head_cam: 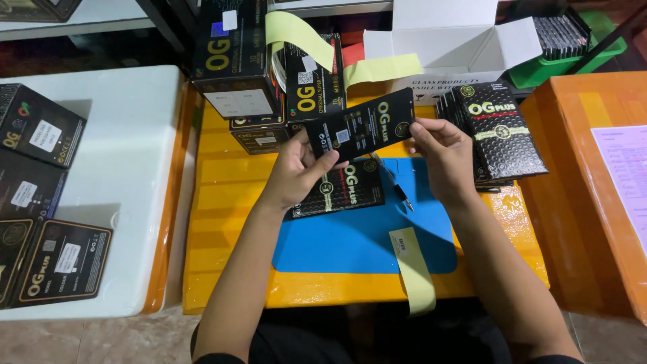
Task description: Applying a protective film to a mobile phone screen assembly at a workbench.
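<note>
A flat black packet point(360, 126) with gold lettering and a small sticker on its back is held between both hands above a blue mat point(364, 236). My left hand point(296, 168) grips its left end and my right hand point(441, 152) pinches its right end. Another flat black packet point(344, 191) lies face up on the mat just under my left hand. A black pen point(394, 183) rests on the mat between the hands. To the right leans a stack of the same black packets point(502, 131).
Black cartons point(236, 61) stand behind on the yellow table point(222, 222). An open white box point(451, 40) and a green tray point(573, 47) sit at the back. Yellow backing strips point(412, 269) hang nearby. More black boxes point(60, 259) lie on the white surface left.
</note>
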